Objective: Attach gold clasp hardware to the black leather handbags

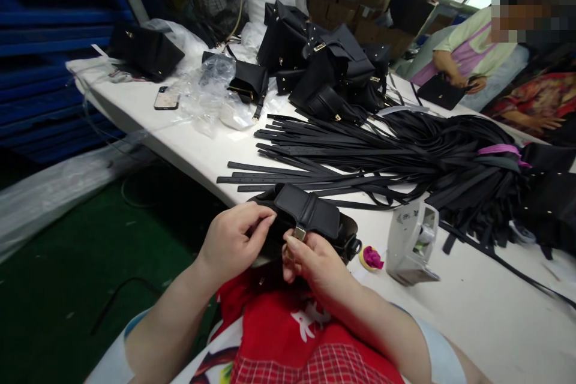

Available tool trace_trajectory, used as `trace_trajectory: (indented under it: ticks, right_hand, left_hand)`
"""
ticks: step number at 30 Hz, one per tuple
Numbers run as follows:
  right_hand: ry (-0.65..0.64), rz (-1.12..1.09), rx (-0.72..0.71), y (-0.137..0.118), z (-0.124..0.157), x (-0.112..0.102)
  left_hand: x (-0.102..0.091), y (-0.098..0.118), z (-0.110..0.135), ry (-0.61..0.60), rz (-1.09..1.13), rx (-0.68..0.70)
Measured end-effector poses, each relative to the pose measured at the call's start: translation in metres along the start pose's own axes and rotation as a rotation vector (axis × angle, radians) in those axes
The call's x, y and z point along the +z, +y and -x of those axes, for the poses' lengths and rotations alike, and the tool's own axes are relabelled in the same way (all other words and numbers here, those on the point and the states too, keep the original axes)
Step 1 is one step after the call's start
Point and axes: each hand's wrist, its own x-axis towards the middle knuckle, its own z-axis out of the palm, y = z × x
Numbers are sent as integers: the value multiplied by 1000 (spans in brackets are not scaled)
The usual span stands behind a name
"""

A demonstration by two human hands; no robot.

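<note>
A small black handbag (310,210) sits at the table's near edge, close against my apron, its flap facing up. My right hand (317,264) is closed at the flap's front, thumb and fingers pinching the gold metal clasp (299,233) of the bag. Beside the bag's left end, my left hand (236,237) is closed, with thumb and forefinger pressed together. Whatever lies between those two fingertips is too small to make out. Just beyond the bag, a thick bundle of black straps (342,150) is spread over the table.
A white tape dispenser (411,243) and a yellow roll with magenta material (371,258) stand right of the bag. Several black bags (333,60), clear plastic (211,96) and a phone (166,98) lie farther back. Across the table a person (468,60) holds a black bag.
</note>
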Motion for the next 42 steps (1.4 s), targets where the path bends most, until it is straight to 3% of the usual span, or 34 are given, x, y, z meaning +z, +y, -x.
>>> trace_trajectory:
  ticks: [7, 11, 15, 20, 26, 31, 39, 42]
  right_hand:
    - [-21, 140, -31, -8, -1, 0]
    - [-56, 357, -40, -11, 3, -3]
    - [47, 673, -88, -13, 5, -7]
    - [213, 1161, -231, -12, 5, -11]
    - [259, 1369, -192, -8, 3, -14]
    - [228, 1326, -196, -12, 3, -15]
    - [78, 961, -201, -20, 8, -18]
    - [-20, 702, -161, -23, 10, -19]
  left_hand:
    - [-4, 11, 0, -54, 88, 37]
    - [-2, 17, -7, -213, 202, 127]
    - [4, 22, -15, -291, 195, 200]
    - [7, 25, -23, -286, 82, 257]
    - [4, 26, -27, -349, 28, 299]
    - [6, 29, -26, -364, -18, 287]
    - [5, 33, -24, -400, 41, 222]
    - [4, 35, -24, -363, 65, 201]
